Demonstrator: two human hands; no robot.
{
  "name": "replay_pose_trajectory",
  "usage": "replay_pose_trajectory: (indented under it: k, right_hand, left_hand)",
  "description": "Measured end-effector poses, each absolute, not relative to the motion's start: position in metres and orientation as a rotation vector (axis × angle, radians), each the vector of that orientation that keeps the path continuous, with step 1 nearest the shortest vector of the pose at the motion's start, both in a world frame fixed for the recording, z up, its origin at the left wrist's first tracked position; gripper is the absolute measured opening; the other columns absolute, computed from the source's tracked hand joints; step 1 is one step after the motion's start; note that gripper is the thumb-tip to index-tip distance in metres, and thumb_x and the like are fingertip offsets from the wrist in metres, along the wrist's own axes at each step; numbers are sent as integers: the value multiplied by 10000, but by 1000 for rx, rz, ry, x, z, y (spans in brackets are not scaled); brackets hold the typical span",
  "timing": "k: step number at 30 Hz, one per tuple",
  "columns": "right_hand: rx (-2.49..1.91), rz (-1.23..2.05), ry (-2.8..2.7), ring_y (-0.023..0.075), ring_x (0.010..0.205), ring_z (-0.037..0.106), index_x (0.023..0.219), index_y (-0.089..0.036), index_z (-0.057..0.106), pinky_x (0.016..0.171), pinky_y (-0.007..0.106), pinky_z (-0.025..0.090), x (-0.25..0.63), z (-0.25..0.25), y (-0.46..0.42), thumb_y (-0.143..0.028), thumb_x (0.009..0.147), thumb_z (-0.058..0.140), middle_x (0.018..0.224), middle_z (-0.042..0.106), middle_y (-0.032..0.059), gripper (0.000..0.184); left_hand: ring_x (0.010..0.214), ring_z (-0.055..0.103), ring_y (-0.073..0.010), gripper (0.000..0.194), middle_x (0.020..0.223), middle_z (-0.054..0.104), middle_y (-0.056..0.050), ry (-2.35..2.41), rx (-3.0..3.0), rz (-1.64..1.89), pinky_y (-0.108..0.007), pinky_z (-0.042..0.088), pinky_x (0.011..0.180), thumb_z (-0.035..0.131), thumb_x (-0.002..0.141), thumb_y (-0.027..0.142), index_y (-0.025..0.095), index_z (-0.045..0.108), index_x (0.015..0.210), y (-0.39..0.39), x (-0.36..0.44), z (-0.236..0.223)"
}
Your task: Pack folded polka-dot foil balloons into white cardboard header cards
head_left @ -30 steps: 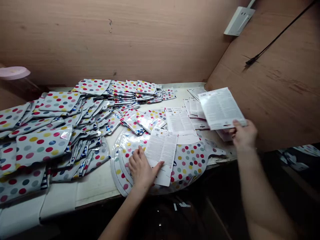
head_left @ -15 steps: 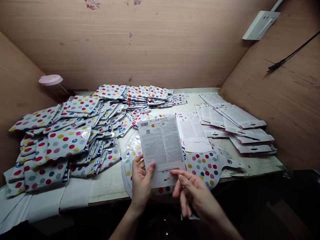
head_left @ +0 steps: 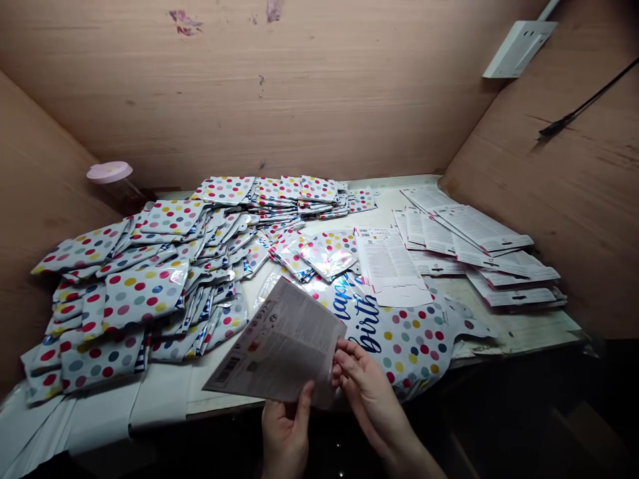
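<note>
A flat printed cardboard packet (head_left: 279, 346), tilted to the left, is held over the table's front edge. My left hand (head_left: 287, 426) grips its near edge with the thumb on top. The fingers of my right hand (head_left: 367, 392) pinch its right-hand edge. Under and beyond the packet lies a spread-out polka-dot foil balloon (head_left: 409, 339) with blue "happy birthday" lettering. Another printed packet (head_left: 392, 263) with its flap showing rests on the balloon. Folded dotted balloons (head_left: 329, 253) lie just behind the held packet.
A big heap of folded dotted balloons (head_left: 142, 293) covers the table's left side, with more along the back. Stacked printed packets (head_left: 492, 253) lie at the right. A pink-lidded cup (head_left: 110, 173) stands back left. Wooden walls (head_left: 319, 86) enclose the table, one bearing a white socket (head_left: 522, 50).
The packet has turned anticlockwise and dropped lower toward the front edge, uncovering the balloon's lettering and folded balloons behind. My right hand has closed onto the packet's edge.
</note>
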State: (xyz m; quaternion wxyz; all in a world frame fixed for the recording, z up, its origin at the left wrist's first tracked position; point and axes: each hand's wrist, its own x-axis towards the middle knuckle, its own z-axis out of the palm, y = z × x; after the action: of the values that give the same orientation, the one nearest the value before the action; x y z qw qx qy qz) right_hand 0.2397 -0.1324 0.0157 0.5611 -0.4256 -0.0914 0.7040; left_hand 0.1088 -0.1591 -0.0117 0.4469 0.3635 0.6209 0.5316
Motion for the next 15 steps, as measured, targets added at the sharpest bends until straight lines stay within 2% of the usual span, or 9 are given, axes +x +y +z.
replay_pose_trajectory:
  k: [5,7,12,15]
  right_hand:
    - [-978,1694,-398,172,839,616,950,-209,647,787,302,492,251,25,-127,-351,778,753,954,666,39,246]
    - [-1017,1648,-454,163,830,616,935,-212,656,797,294,490,253,26,-129,-353,782,752,919,669,25,230]
    - [-1097,1638,-485,102,650,567,718,-169,654,651,213,470,255,25,-129,-359,691,828,702,634,-7,259]
    - [-1096,1715,-522,109,617,569,813,-151,702,591,217,460,255,27,-129,-385,689,826,717,661,21,292]
  left_hand:
    - [912,708,-310,270,864,759,-87,1561,979,1217,-395,545,880,755,707,413,178,732,840,-159,101,-7]
    - [893,714,-305,285,863,762,-85,1542,930,1233,-384,557,850,748,716,418,177,735,866,-158,101,-4]
    - [954,701,-305,373,962,757,-116,1430,835,1224,-385,533,895,742,739,416,148,710,996,-157,109,-5]
    - [930,700,-317,467,947,754,-115,1375,833,1172,-423,545,863,754,715,474,177,683,1069,-160,103,-8]
